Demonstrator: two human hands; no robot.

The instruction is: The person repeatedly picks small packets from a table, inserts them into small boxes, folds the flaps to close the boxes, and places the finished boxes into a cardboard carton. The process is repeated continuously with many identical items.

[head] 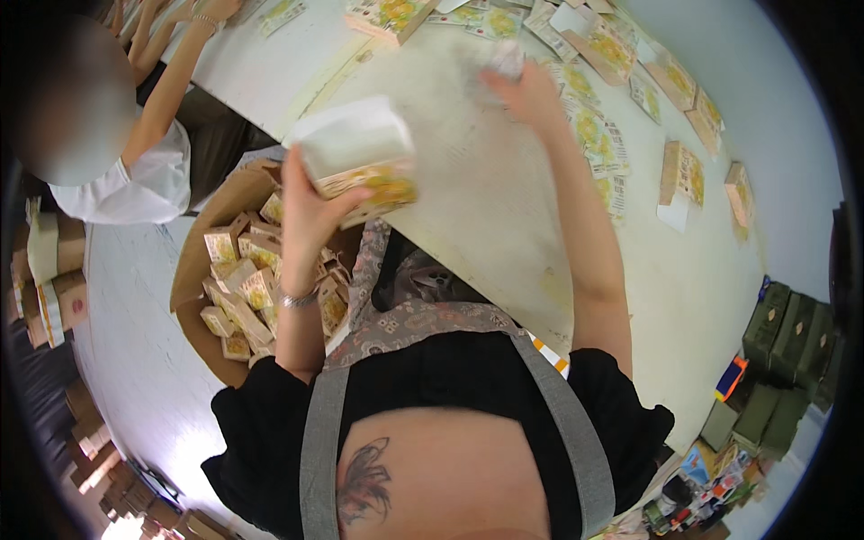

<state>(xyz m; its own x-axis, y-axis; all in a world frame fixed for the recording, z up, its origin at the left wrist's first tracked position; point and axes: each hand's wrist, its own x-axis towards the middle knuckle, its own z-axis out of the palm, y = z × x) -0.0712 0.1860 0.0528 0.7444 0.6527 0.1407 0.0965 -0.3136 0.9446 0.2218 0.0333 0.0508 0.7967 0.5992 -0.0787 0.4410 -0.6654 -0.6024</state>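
Observation:
My left hand (314,199) grips a small printed carton (378,192) with a yellow design over the table's near edge. The carton's white flap (354,128) stands up; whether anything is inside cannot be seen. Further right, above the white table (472,169), my right hand (530,91) pinches a pale, crinkled item (506,59), too blurred to name exactly. Beside that hand, printed flat sachets (594,135) lie in an overlapping row. Below my left hand, a large cardboard box (185,290) contains many small cartons (260,287) like the one I hold.
Open cartons (607,47) and sachets lie along the table's far right side, near a pale wall (769,101). A carton (388,17) rests at the far edge. At left, a person in white (128,196) works at the table. Dark green boxes (769,324) are stacked at right.

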